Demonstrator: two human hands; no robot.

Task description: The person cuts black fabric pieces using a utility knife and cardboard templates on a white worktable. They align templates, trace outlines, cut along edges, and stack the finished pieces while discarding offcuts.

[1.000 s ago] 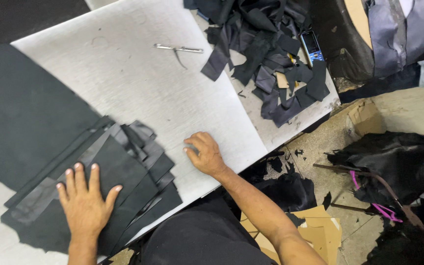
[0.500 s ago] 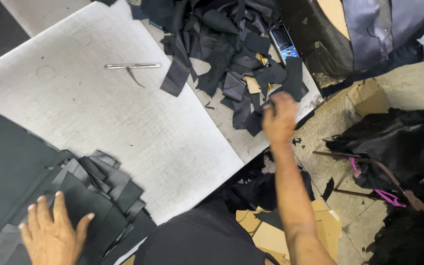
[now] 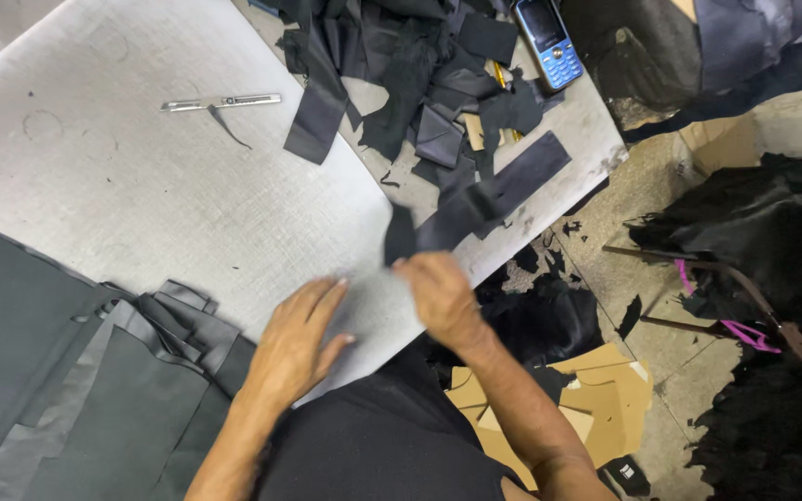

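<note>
a: status of the black strip (image 3: pixel 475 199)?
b: long, flat, matte leather-like piece, pinched at its near end by the right hand (image 3: pixel 438 292), laid across the grey felt-textured board (image 3: pixel 141 186) edge.
a: left hand (image 3: pixel 297 341)?
b: spread flat on the board, nothing held. cut dark panels (image 3: pixel 132 390) stacked to its left.

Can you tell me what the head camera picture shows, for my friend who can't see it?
A person's right hand pinches a black leather strip near the edge of a grey cutting mat, while the left hand rests flat on the mat. A pile of black scraps, a metal knife and a blue phone lie farther back.
</note>
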